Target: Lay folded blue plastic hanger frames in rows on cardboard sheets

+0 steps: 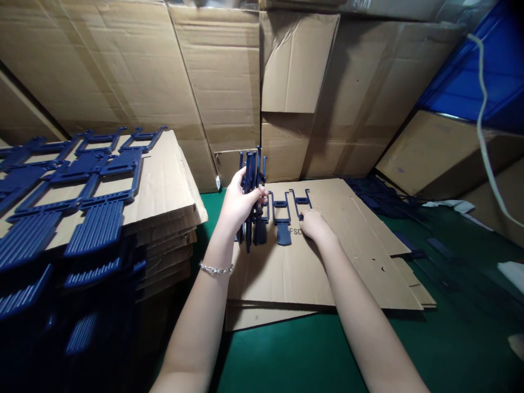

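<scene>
Upright in my left hand [242, 203] is a bunch of several dark blue plastic frames [249, 218], held over the left part of a flat cardboard sheet [286, 278]. One blue frame with a ribbed tab [284, 234] lies on the sheet beside the bunch, and another is partly hidden behind it. My right hand [313, 222] is closed at the lower end of a further blue frame [302, 201] at the right end of this row. The fingertips touch that frame, and its lower part is covered by the hand.
On the left rises a stack of cardboard sheets [164, 191] with blue frames [98, 180] laid between and on top. Large cardboard boxes [221, 82] stand behind. More dark parts [376, 196] lie on the green surface [286, 355] at right. A pale cable [483, 120] hangs there.
</scene>
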A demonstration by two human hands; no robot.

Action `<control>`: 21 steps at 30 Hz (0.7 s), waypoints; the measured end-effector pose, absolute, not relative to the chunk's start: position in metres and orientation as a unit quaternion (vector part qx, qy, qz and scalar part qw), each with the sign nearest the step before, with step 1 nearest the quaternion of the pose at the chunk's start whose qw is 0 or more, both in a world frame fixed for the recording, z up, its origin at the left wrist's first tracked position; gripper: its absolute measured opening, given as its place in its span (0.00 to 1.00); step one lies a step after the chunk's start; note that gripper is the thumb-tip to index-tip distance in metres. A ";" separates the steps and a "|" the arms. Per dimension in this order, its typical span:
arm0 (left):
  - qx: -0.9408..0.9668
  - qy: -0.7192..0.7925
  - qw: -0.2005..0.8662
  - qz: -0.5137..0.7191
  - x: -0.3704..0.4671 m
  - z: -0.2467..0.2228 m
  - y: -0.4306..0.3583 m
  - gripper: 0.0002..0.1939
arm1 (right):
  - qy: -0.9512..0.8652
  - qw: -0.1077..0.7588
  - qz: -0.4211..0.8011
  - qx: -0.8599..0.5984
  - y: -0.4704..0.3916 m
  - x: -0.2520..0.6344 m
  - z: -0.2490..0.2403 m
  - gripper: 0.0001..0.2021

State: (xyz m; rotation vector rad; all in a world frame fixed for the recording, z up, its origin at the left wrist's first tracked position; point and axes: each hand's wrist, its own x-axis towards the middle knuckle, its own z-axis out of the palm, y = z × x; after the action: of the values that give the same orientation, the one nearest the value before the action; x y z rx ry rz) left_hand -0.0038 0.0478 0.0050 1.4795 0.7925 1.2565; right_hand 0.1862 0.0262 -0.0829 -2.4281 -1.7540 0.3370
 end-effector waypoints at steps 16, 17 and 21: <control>0.594 0.270 0.583 0.485 -0.001 0.006 0.042 0.25 | -0.606 0.117 0.180 -0.766 0.011 0.173 -0.055 0.11; 0.591 0.251 0.603 0.473 0.000 0.004 0.042 0.25 | -0.614 0.155 0.194 -0.749 0.010 0.172 -0.050 0.11; 0.578 0.203 0.651 0.449 0.004 0.001 0.039 0.26 | -0.611 0.383 0.318 -0.615 -0.001 0.163 -0.024 0.20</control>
State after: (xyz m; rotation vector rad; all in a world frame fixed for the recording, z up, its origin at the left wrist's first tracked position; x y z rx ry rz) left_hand 0.0043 0.0390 0.0011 1.3132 0.4600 1.0188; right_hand 0.1627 -0.0009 -0.0243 -1.5693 -1.5578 0.8120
